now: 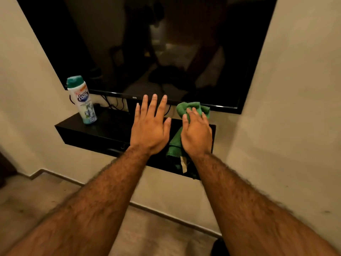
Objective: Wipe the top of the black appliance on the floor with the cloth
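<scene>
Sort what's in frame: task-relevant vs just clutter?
Task-relevant:
green cloth, under the right hand
black unit below the TV
left hand, flat, fingers spread, empty

Clutter:
powder bottle, standing on the unit's left end
TV
cables behind the unit

Dim, warm yellowish indoor light. The large glossy black television screen point(166, 52) mirrors a murky room and carries a thin glare line along its lower bezel. Wide-angle bending tilts the walls; forearms at the bottom edge look soft, slightly blurred.
</scene>
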